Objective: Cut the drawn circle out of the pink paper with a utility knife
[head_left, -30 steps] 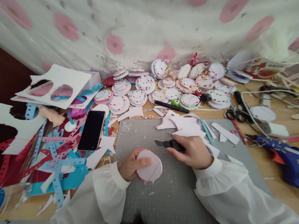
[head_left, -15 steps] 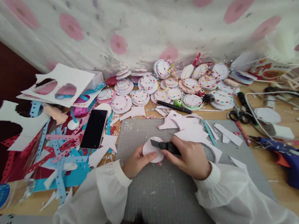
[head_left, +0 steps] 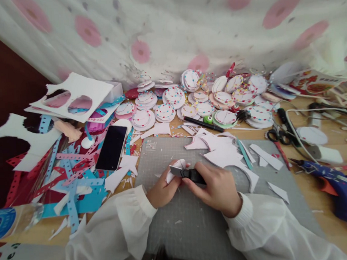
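Observation:
My left hand [head_left: 165,188] is closed on a small white foam disc [head_left: 179,164], which is tilted and partly hidden by the fingers and the blade. Gripped in my right hand [head_left: 216,184] is a black utility knife [head_left: 192,175]. Its metal blade points left and lies across the near side of the disc; whether it touches cannot be made out. Both hands are over the grey cutting mat [head_left: 196,232]. White offcuts [head_left: 223,154] lie on the mat just beyond my right hand, with a teal strip [head_left: 244,153] among them.
Layered white discs with coloured dots [head_left: 173,97] crowd the back. A phone [head_left: 111,147], punched strips [head_left: 71,186] and cut-out sheets [head_left: 77,91] cover the left. To the right are a blue glue gun [head_left: 337,187], scissors [head_left: 278,135], a white cable and a paper tub [head_left: 316,80].
The disc has turned from facing up to a tilted, more edge-on position in my left hand. The knife blade has shifted slightly left and down. The whole view has moved a little.

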Available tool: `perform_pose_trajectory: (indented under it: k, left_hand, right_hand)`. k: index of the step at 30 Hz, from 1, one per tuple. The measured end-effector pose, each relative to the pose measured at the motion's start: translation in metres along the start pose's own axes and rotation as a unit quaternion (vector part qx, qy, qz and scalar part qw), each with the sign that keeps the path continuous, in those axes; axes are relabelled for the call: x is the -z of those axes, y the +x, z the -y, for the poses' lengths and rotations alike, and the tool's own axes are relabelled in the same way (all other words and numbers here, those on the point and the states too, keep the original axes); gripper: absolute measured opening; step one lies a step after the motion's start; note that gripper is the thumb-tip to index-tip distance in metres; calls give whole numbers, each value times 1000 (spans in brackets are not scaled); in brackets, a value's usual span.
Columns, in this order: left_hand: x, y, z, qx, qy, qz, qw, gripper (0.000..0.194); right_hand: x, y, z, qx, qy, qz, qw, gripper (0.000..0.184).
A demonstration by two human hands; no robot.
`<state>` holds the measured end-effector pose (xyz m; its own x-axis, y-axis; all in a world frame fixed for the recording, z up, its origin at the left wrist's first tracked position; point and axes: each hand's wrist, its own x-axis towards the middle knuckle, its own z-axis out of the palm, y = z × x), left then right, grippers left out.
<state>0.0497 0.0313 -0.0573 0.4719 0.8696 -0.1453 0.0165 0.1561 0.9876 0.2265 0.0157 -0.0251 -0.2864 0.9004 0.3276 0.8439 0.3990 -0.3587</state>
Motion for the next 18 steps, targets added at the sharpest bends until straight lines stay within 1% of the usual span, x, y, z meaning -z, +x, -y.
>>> perform_pose_trajectory:
  k: [3, 6, 11, 14, 18]
  left_hand:
    - [1, 0, 0, -36, 54, 6, 998, 43]
    - [1, -1, 1, -68, 82, 6, 994, 40]
    - [-1, -3, -1, -20, 54, 14, 998, 45]
    - [-2, -3, -3, -11, 25, 14, 1000, 47]
    - [-2, -3, -8, -2, 18, 8, 1000, 47]
  right_hand:
    - [-1, -1, 2, -3, 6, 10, 1000, 47]
    - [-3, -1, 3, -11, 14, 28, 999, 48]
    - [-4, -1, 3, -40, 13, 46, 998, 49]
    - [-4, -1, 2, -51, 8, 44, 998, 53]
    - [-5, -2, 3, -64, -8, 34, 997, 56]
